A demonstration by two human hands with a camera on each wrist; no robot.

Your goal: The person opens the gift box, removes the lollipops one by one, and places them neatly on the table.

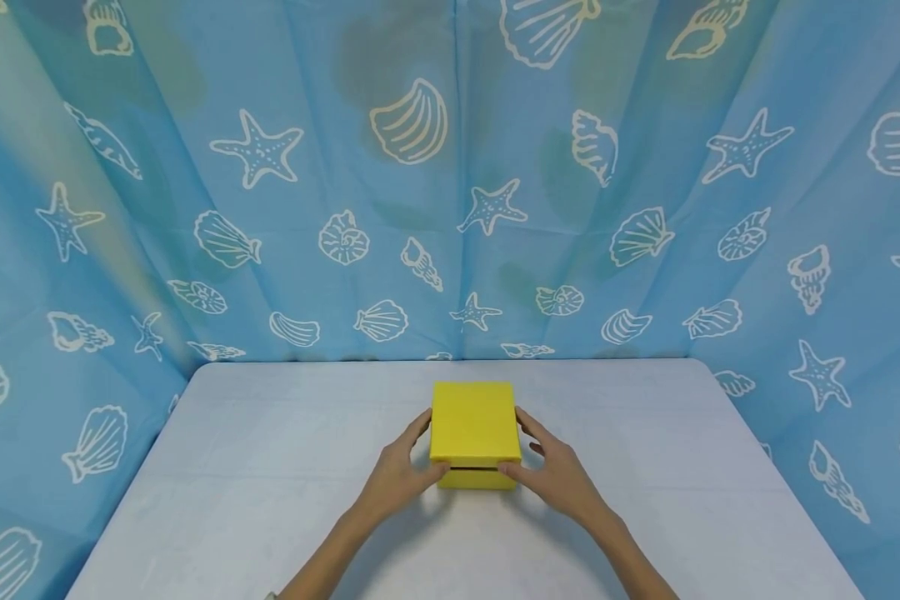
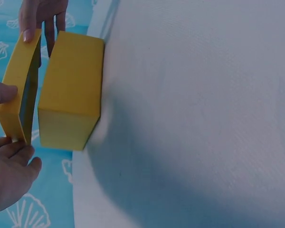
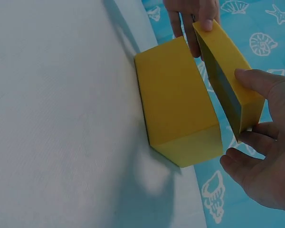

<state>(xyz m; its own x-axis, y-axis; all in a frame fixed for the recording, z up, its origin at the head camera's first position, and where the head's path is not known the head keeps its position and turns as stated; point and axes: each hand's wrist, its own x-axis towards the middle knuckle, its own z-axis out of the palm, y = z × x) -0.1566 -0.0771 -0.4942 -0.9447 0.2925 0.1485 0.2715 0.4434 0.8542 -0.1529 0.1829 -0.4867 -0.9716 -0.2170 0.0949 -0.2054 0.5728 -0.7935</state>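
From my station: a square yellow cardboard box (image 1: 474, 477) sits on the pale grey table (image 1: 270, 467), roughly centred and nearer the front edge than the back. Its shallow yellow lid (image 1: 472, 421) is raised off the base — a dark gap shows along the near side in the head view, and both wrist views show the lid tilted, clear of the base at one end.

Left hand (image 1: 397, 475): thumb curled onto the near corner of the lid, fingers spread along its left side, pinching the rim. Right hand (image 1: 558, 475): same arrangement mirrored, thumb on the near right corner, fingers along the right wall. In the right wrist view the fingers (image 3: 256, 142) curl under the lid's edge — clamped on the lid, not the base.

Behind and to both sides hangs a blue curtain printed with white shells and starfish (image 1: 420, 208).

Notes on doing the lift well, as I judge it:
- Keep both pinches level; the tilt suggests one end leading, which may bind the lid's skirt on the base.
- Raise straight up until the skirt is fully clear before moving sideways.
- Nothing holds the base down; a slow pull should stop it riding up with the lid.
- Light grip only — thin card walls would likely bow inward.
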